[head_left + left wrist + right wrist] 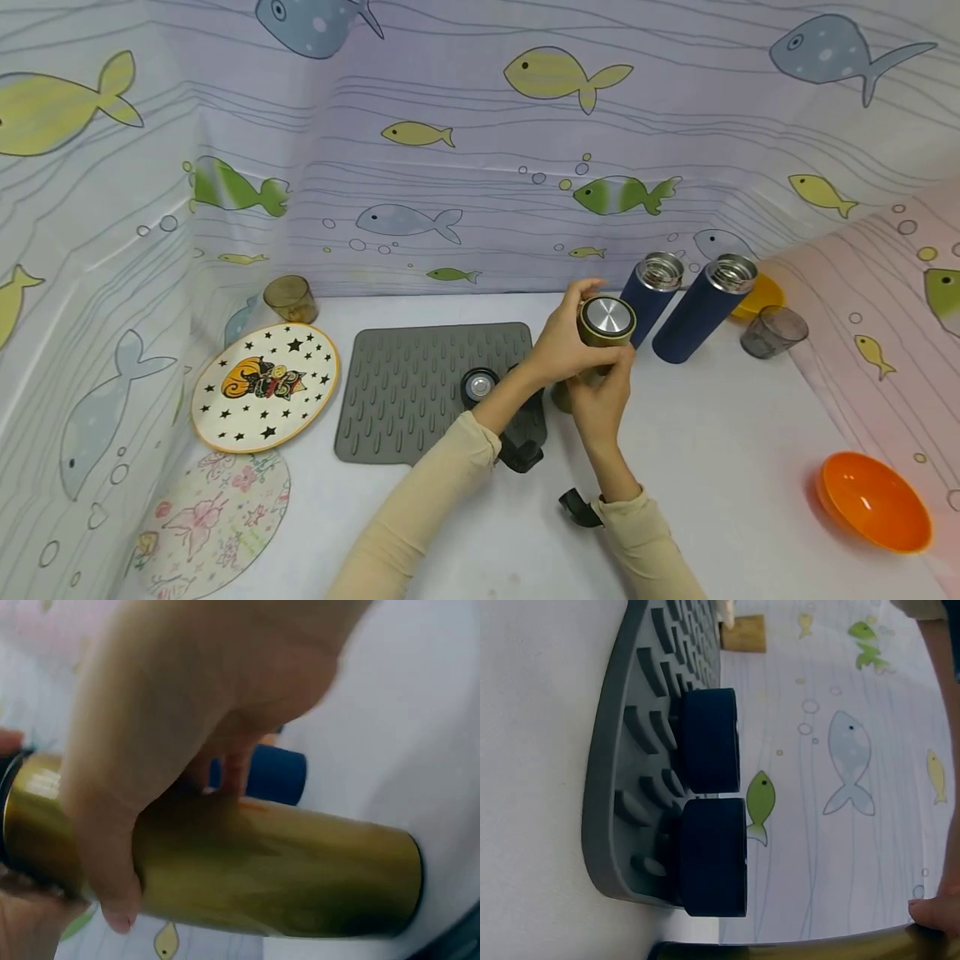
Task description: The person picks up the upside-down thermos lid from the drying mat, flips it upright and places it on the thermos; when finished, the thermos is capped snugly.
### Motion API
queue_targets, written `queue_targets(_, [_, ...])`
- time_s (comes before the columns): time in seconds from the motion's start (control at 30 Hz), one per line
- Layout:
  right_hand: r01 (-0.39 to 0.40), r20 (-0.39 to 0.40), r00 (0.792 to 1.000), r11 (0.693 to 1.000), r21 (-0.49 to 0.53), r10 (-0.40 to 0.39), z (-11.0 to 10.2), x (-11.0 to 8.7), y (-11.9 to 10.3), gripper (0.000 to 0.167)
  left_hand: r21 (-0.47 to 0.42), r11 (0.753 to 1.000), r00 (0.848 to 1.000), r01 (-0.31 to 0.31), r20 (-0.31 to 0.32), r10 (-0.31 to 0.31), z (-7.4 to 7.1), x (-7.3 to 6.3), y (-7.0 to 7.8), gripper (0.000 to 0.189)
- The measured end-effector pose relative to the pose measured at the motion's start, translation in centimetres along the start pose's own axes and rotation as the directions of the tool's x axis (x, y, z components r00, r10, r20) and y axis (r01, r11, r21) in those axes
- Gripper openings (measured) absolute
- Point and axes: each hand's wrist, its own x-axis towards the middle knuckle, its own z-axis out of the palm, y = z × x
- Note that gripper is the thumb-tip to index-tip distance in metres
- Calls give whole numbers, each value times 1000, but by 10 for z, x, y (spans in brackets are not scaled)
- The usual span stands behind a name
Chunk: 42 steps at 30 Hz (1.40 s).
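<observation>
A gold vacuum flask (608, 321) with a silver disc on its top stands between the two hands in the head view. My left hand (564, 337) wraps round its body; in the left wrist view the thumb (112, 877) lies across the gold side. From the near side, my right hand (602, 404) also grips the flask close to its upper end, with part of it hidden. The left wrist view shows the flask's base (409, 885) at the white tabletop. Beside it are two uncapped blue flasks (651, 287) (701, 312).
Left of the hands, a grey drying mat (405, 392) bears two dark blue caps (709, 742) (714, 859). Further left are a starred plate (225, 358), a floral round mat (225, 525) and a brown cup (291, 300). Rightward are an orange bowl (873, 500), a yellow bowl (761, 296) and a grey cup (774, 332).
</observation>
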Motion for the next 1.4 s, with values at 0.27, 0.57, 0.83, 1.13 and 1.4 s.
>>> queue_targets(0.27, [-35, -2, 999, 999, 26, 35, 0, -1, -25, 67, 7, 1000, 1000, 17, 2, -17, -4, 1, -2, 86])
queue_targets(0.57, [-49, -4, 999, 998, 25, 49, -2, -2, -47, 66, -17, 1000, 999, 6, 47, -5, -5, 3, -2, 81])
queue_targets(0.83, [2, 1, 1000, 999, 32, -2, 0, -3, -29, 75, -95, 995, 986, 28, 167, -12, -13, 7, 0, 74])
queue_targets(1.13, [6, -43, 999, 999, -34, -8, 3, -6, -3, 73, 126, 992, 996, -25, 93, 13, -16, 1, 8, 76])
queue_targets(1.4, [-43, -83, 996, 987, -154, 30, 6, -10, -7, 74, 574, 817, 904, 59, -377, 200, 33, -8, 8, 87])
